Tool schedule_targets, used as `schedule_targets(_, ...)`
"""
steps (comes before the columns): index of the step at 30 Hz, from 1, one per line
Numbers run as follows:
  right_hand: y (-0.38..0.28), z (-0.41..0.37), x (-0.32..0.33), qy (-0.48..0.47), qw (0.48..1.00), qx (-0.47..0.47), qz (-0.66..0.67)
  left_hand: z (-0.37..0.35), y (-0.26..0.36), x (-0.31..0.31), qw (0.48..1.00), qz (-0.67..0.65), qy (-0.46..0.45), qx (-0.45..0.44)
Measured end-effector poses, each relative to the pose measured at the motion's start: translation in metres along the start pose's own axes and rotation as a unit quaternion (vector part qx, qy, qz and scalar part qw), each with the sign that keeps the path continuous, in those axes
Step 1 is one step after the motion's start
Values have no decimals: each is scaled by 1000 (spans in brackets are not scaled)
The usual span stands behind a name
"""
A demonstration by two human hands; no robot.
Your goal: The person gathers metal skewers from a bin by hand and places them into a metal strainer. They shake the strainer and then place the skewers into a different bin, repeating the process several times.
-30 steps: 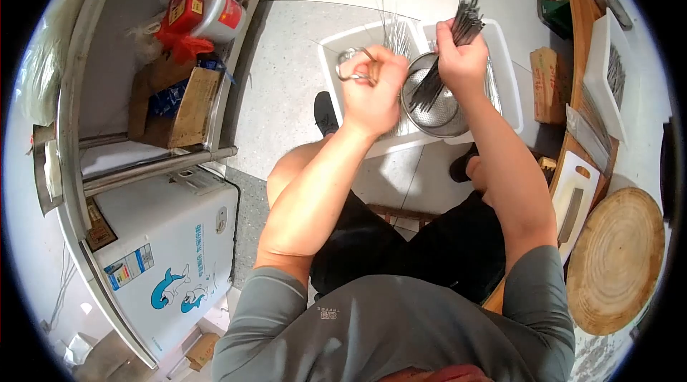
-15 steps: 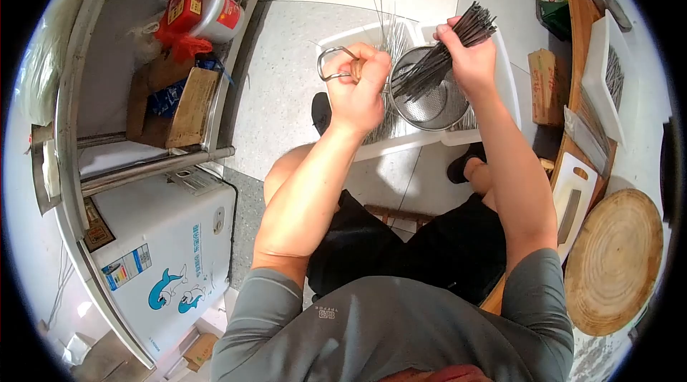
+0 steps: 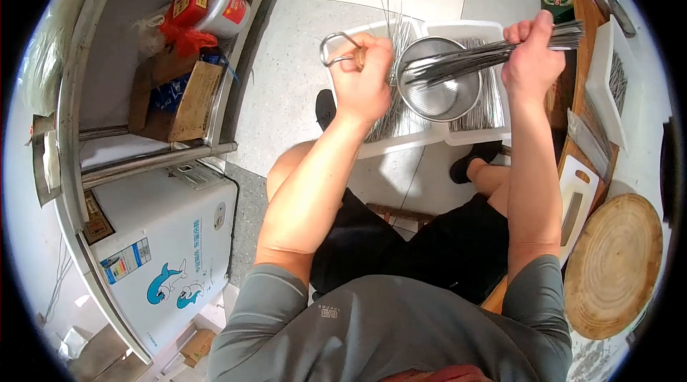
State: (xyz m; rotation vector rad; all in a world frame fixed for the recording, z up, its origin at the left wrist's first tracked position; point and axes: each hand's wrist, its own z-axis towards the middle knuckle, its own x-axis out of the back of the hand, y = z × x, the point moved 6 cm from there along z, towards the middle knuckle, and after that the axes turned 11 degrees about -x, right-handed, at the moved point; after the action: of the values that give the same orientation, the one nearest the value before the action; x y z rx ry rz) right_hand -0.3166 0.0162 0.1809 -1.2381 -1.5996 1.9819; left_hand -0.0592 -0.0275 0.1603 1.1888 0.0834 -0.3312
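My left hand (image 3: 363,81) is closed around the wooden handle of a round mesh strainer (image 3: 458,101), the handle's metal loop sticking out past the fist. A bundle of thin metal skewers (image 3: 476,57) is gripped in my right hand (image 3: 533,64). It lies nearly level, its left ends over the strainer's bowl. Beneath are two white plastic bins side by side. Loose skewers (image 3: 386,124) fill part of the left bin (image 3: 408,141), a few poking up high. More skewers (image 3: 488,106) lie in the right bin (image 3: 465,27), partly hidden by the strainer.
On the left, a metal-framed shelf holds a white tub (image 3: 223,10) and a cardboard box (image 3: 189,103), above a white freezer (image 3: 179,239). To the right are a wooden bench with a white tray (image 3: 600,74), a white cutting board (image 3: 572,185) and a round wooden board (image 3: 614,264).
My right hand has moved right with the skewers, which have swung from a steep slant to nearly level. The strainer has shifted slightly, and its bowl shows more openly.
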Motion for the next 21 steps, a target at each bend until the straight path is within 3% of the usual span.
schedule_targets(5, -29, 16, 25, 80, 995, -13, 55, 1, -1, 6, 1000, 28, 2, -13)
schedule_targets(8, -41, 43, 59, 80, 991, -26, 103, 6, 8, 7, 999, -31, 22, -40)
schedule_targets(10, -44, 57, 89, 128, 980, -42, 146, 8, 9, 7, 998, -37, 32, -45)
schedule_targets(12, -45, 75, 125, 120, 979, -52, 158, 13, 4, 16, 995, -40, 17, -89)
schedule_targets(15, -38, 111, 200, 113, 975, -55, 186, 22, 0, 33, 995, 4, 75, -67)
schedule_targets(18, -63, 74, 195, 239, 958, -56, 148, 24, -3, 50, 985, 118, 112, -54)
schedule_targets(21, -69, 65, 220, 282, 945, -40, 161, 32, -12, 55, 994, 20, 102, -36)
